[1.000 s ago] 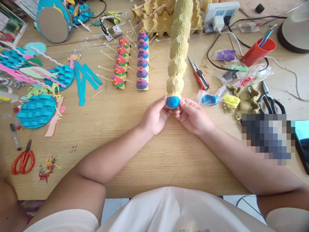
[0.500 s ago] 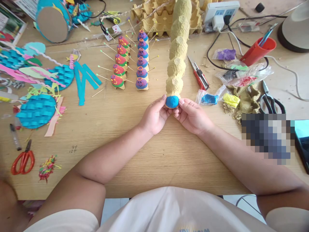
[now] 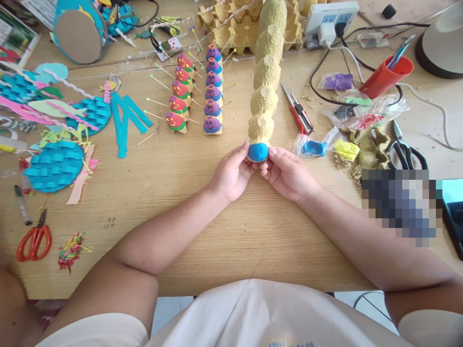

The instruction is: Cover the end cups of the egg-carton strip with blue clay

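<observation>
Both hands grip the near end of a long, bumpy egg carton strip (image 3: 265,99), pale yellow-brown, that stretches away from me. Blue clay (image 3: 258,152) covers its nearest bump. My left hand (image 3: 233,176) is closed on the left side, its thumb at the clay's edge and its fingers curled beneath. On the other side my right hand (image 3: 289,173) mirrors it, thumb against the clay. To the left stand two finished-looking caterpillars with pin feelers: a red and green row (image 3: 180,90) and a purple and blue row (image 3: 212,91).
Right of the strip lie a utility knife (image 3: 299,113), bagged blue clay (image 3: 314,147), yellow clay (image 3: 346,150) and black scissors (image 3: 405,152). A red cup (image 3: 388,77) leans farther back. Red-handled scissors (image 3: 35,239) and blue woven paper pieces (image 3: 54,166) lie at left.
The far end of the strip has shifted very slightly left. Both hands keep the same hold.
</observation>
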The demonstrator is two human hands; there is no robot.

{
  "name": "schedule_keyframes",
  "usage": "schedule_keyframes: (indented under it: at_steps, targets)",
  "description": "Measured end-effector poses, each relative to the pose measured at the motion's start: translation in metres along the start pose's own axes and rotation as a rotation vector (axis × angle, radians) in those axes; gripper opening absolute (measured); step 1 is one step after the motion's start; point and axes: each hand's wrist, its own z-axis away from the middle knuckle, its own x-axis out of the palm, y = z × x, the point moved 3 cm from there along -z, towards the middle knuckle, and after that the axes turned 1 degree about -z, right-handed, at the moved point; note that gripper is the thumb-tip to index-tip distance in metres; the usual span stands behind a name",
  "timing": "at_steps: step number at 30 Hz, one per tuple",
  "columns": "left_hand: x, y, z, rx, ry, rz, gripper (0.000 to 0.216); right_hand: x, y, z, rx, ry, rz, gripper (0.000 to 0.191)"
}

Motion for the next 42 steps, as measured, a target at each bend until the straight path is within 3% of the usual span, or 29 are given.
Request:
schedule_keyframes:
  at_steps: [9, 19, 42]
  targets:
    - [-0.0003, 0.0027, -0.0007, -0.016, 0.060, 0.032, 0.055, 0.0034, -0.0048, 0.0021, 0.013, -0.028, 0.013, 0.028]
    - [-0.0013, 0.0018, -0.0025, -0.027, 0.025, 0.051, 0.063, 0.0036, -0.0050, 0.0015, -0.113, -0.008, 0.170, 0.036]
    - [0.0029, 0.0050, 0.0001, -0.085, 0.020, 0.098, 0.064, 0.0028, -0.0041, 0.0010, -0.126, -0.020, 0.211, 0.043]
